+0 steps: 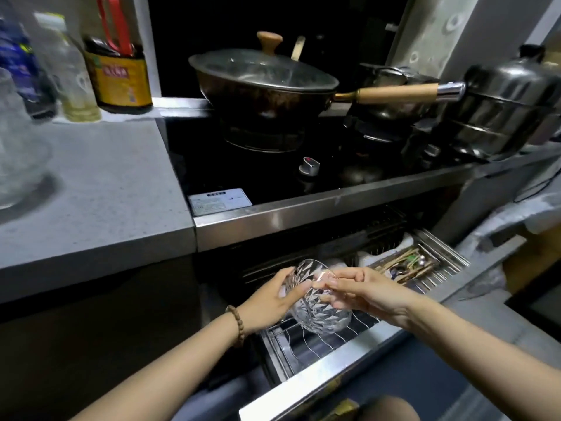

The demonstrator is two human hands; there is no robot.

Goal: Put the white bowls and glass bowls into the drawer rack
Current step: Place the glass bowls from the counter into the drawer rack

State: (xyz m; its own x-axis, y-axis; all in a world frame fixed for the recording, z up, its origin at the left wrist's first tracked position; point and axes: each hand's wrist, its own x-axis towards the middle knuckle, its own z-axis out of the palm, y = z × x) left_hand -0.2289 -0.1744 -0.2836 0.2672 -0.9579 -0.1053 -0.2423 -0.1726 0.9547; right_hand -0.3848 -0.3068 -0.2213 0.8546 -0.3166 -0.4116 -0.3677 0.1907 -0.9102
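A cut-glass bowl (315, 311) with a diamond pattern is tilted on its side just above the wire rack (331, 338) of the pulled-out drawer. My left hand (273, 296) grips its left side and my right hand (358, 291) pinches its rim from the right. White bowls (379, 253) stand further back in the same drawer, partly hidden in shadow. Another clear glass bowl (18, 165) sits blurred on the grey counter at the far left.
A lidded wok (261, 83) with a wooden handle, a small pot and a steel steamer (504, 107) stand on the black stove above the drawer. Bottles (118, 65) line the counter's back. Chopsticks and spoons (409, 264) lie in the drawer's right compartment.
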